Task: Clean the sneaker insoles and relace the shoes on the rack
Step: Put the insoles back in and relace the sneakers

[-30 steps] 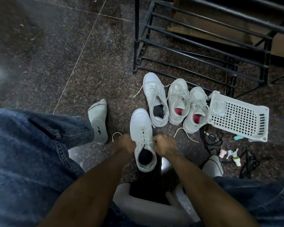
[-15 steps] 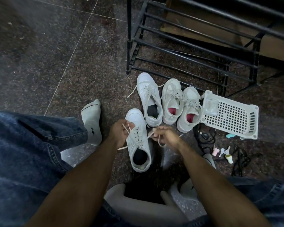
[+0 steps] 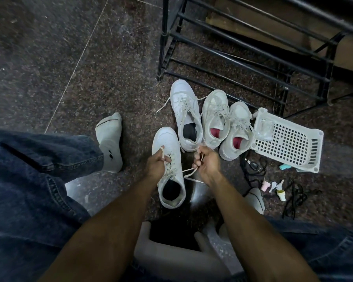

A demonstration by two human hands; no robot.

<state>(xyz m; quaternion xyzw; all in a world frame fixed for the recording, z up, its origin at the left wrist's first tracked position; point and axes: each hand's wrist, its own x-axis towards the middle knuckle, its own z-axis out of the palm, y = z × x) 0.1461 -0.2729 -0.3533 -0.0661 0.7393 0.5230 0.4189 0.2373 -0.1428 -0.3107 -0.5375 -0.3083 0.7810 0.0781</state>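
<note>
While laces in each hand [image 3: 156,162] — sneaker [image 3: 169,167] toe-forward, lengthwise away.

Beside you a white basket [image 3: 289,143] lies tipped on the speckled floor [image 3: 90,68], with black cords [image 3: 293,197], keys [image 3: 276,185], a yellow-capped vial [image 3: 281,195] and a pink piece [image 3: 265,185] scattered below it.

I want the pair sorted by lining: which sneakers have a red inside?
The two sneakers nearest the basket; the other two are dark inside.
</note>
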